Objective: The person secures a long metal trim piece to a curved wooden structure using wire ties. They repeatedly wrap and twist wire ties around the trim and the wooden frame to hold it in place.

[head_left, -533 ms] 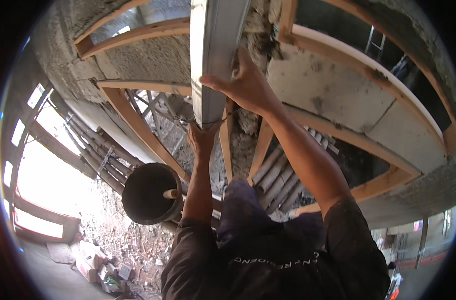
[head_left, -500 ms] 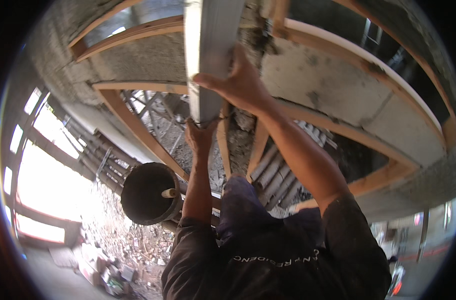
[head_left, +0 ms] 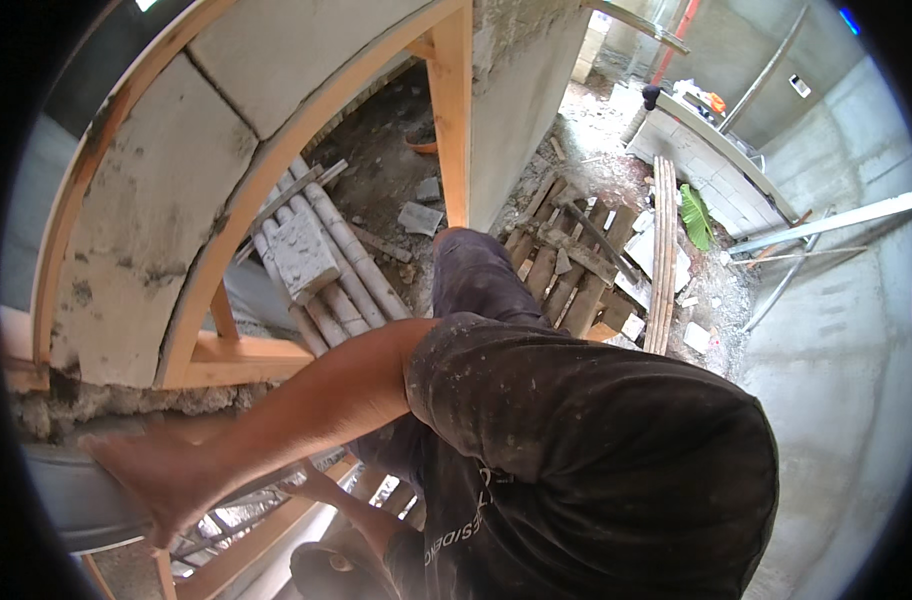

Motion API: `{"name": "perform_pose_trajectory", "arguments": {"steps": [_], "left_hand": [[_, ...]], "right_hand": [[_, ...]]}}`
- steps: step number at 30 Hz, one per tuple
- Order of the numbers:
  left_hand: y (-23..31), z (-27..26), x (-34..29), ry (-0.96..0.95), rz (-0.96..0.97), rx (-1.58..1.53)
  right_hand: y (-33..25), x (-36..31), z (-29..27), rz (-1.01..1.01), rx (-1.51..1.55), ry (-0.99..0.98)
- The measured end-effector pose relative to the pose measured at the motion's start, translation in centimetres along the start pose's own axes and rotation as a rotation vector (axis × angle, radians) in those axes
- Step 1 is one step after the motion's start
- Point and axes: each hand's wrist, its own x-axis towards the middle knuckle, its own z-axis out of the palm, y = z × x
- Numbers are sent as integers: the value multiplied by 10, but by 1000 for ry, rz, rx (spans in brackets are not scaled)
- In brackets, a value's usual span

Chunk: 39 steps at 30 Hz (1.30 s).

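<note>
My right hand [head_left: 161,480] reaches out to the lower left and grips a long grey metal bar [head_left: 61,505] that lies against the rough mortar edge under a block arch [head_left: 126,260]. The hand is blurred by motion. My left forearm [head_left: 351,510] runs up under the right arm, and its hand is hidden behind it. My dark, dust-speckled shirt [head_left: 596,450] fills the lower middle, with my dark trouser leg [head_left: 476,275] above it.
Curved wooden formwork [head_left: 266,190] frames the arch, with a wooden post [head_left: 458,120] beside it. Far below lie bamboo poles [head_left: 346,260], stacked timber [head_left: 576,270], rubble and a green leaf [head_left: 696,215]. A dark bucket [head_left: 326,572] hangs at the lower edge. Grey plastered walls [head_left: 836,340] stand at right.
The view has swung round sharply: the bar, upright at top centre before, now sits at the lower left. My right hand stays on it; the left hand has gone out of sight.
</note>
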Motion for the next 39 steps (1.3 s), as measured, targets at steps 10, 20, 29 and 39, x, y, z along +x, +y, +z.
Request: {"name": "perform_pose_trajectory", "arguments": {"steps": [10,20,29,39], "left_hand": [[14,28,-10,-479,-16,-223],[108,8,3,-507,264,8],[271,-55,18,-556,337,-160],[461,-82,15,-683,683,-19]], "right_hand": [[-14,-30,-47,155,89,17],[-57,-5,-141,62,-12,198],[-114,41,-276,-264,-103,499],[84,-233,-224,630,65,360]]}}
